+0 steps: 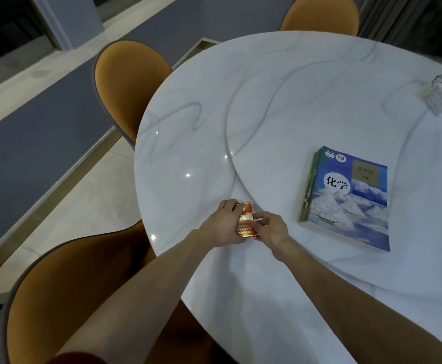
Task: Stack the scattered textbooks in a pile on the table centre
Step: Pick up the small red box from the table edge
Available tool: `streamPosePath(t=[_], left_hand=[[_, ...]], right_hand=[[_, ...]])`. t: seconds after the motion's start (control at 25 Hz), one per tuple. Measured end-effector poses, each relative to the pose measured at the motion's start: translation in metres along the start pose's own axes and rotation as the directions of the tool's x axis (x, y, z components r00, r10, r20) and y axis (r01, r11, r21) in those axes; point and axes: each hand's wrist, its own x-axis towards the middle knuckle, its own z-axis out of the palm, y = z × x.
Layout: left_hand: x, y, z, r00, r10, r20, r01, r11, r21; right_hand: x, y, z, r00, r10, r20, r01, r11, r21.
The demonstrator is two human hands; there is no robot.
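A pile of textbooks lies on the raised round turntable of the white marble table; the top book has a blue cover with snowy mountains. Left of the pile, near the table's edge, sits a small red and gold box. My left hand grips the box's left side. My right hand pinches its right side with the fingertips. Both hands are well clear of the books.
Three orange chairs ring the table: one at the near left, one at the left, one at the far side. White papers and a small card lie at the right edge.
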Motion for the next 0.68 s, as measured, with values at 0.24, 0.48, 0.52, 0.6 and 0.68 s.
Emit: streamPosePath(t=[0.24, 0.48, 0.52, 0.6, 0.68], left_hand=[[0.017, 0.051, -0.037, 0.992, 0.125, -0.007, -0.124, 0.99, 0.066], [0.04, 0.137, -0.033, 0.974, 0.225, -0.002, -0.224, 0.971, 0.085], [0.045, 0.153, -0.028, 0.971, 0.237, 0.006, -0.237, 0.968, 0.089], [0.051, 0.18, -0.018, 0.966, 0.257, 0.005, -0.257, 0.962, 0.09], [0.06, 0.214, -0.003, 0.958, 0.286, 0.003, -0.285, 0.954, 0.089]], right_hand=[[-0.02, -0.023, -0.053, 0.995, -0.066, -0.079, 0.077, 0.986, 0.144], [-0.037, -0.01, -0.13, 0.971, -0.034, -0.236, 0.084, 0.975, 0.205], [-0.039, -0.003, -0.145, 0.964, -0.026, -0.264, 0.084, 0.973, 0.214], [-0.044, 0.01, -0.169, 0.948, -0.017, -0.318, 0.092, 0.971, 0.22], [-0.05, 0.028, -0.202, 0.923, -0.015, -0.383, 0.106, 0.97, 0.219]])
